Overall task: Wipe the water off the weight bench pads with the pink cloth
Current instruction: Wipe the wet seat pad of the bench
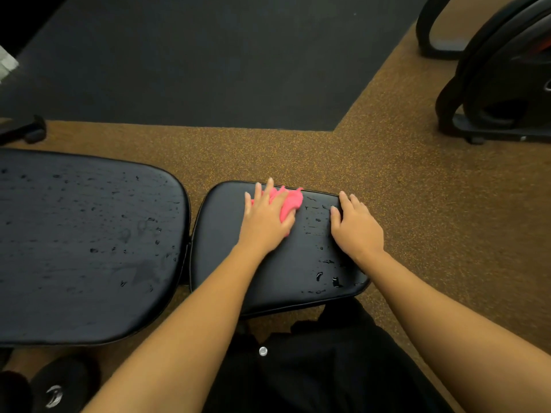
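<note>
Dark trousers with a small silver stud are seen closest to the lens; at bottom left a black shoe carries a pale mark that cannot be read. To the left, the large black back pad is speckled with water droplets. Just beside it, across a narrow gap, the smaller seat pad is pressed by both hands. The left hand is laid flat, fingers spread, over the bunched pink cloth near the pad's far edge. The right hand is rested bare on the pad's right side, fingers loosely together. Water streaks are seen between and below the hands. Black weight plates are racked at far right.
</note>
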